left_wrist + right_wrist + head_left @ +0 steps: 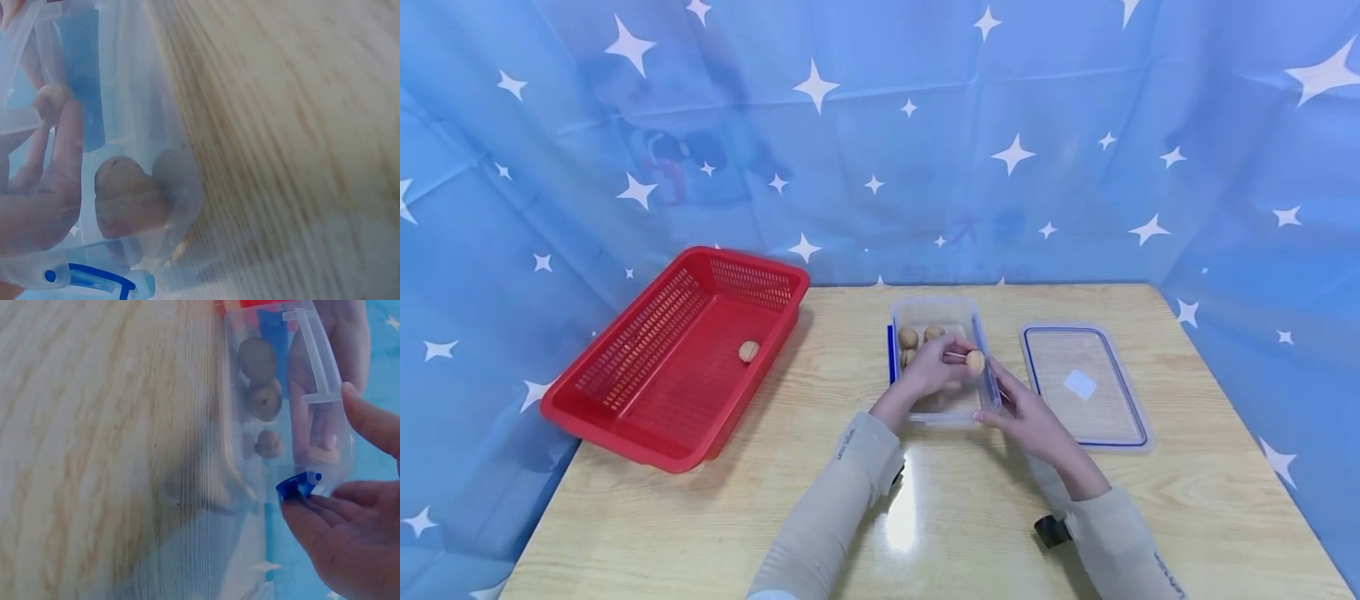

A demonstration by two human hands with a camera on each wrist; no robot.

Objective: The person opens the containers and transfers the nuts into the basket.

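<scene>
A clear plastic box (943, 418) with blue side latches stands on the table, several walnuts (907, 337) inside it, mostly toward its left and far side. My left hand (936, 367) reaches over the box and pinches a walnut (975, 362) between thumb and fingertips near the right wall. In the left wrist view, that walnut (53, 100) shows through the clear wall. At the box's right side, my right hand (1026, 421) grips it, thumb at the near corner. The right wrist view has its fingers (306, 519) against a blue latch (299, 484).
On the left stands a red plastic basket (733, 433) with slotted walls, one walnut (748, 351) in it. Right of the box lies the clear lid (1086, 417) with a blue seal and a white label. A blue star-patterned curtain (880, 150) hangs behind the wooden table (820, 367).
</scene>
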